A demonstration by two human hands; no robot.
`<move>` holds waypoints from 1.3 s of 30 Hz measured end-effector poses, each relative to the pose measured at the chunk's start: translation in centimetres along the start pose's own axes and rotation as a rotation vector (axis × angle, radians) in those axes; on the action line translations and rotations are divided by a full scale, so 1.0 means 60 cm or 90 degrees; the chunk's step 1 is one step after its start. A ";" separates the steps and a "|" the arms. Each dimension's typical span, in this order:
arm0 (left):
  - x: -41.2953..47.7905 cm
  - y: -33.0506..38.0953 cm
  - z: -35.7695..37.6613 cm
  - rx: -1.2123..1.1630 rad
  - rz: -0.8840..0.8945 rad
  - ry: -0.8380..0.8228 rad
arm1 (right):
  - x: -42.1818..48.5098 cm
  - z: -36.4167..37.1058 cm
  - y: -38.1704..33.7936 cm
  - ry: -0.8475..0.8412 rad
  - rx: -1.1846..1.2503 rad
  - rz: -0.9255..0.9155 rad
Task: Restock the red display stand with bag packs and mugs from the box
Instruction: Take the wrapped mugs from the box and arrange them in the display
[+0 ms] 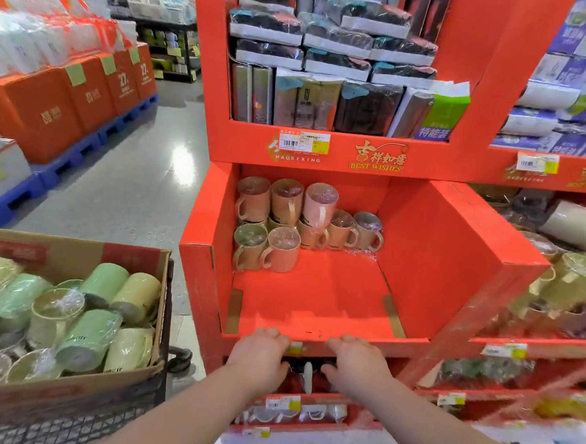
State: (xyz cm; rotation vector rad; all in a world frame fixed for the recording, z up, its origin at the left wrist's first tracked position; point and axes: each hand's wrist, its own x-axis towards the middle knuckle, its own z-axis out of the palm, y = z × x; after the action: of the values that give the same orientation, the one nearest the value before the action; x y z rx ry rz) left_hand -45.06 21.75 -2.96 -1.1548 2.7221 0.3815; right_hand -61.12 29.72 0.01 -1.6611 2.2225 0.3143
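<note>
my left hand [259, 353] and right hand [355, 363] each curled fingers over the front lip [312, 336] of the red display stand [455, 231], gripping it; i'd tug evenly so the stacked mugs [284, 221] at back-left didn't topple. green mugs [102, 282] lay in the box [135, 256] at my left, its tall wall possibly in the way; bag packs [328, 69] above

Mugs [284, 228] at shelf [314, 302] back-left; box [68, 390] left of stand [460, 156].
</note>
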 end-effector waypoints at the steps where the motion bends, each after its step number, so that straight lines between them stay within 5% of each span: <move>1: -0.011 0.005 0.003 -0.001 -0.006 -0.003 | -0.010 0.003 0.001 0.000 0.004 -0.004; 25: -0.322 0.031 0.078 -0.007 -0.199 0.009 | -0.182 0.103 -0.099 0.000 -0.030 -0.234; 39: -0.440 -0.177 0.062 -0.048 -0.252 0.013 | -0.156 0.097 -0.350 0.008 -0.053 -0.288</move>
State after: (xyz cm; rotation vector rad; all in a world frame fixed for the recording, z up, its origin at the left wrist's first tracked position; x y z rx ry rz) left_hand -18.98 33.76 -1.87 -1.6793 2.4291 0.4166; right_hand -37.83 34.11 -0.94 -2.1486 1.7910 0.2787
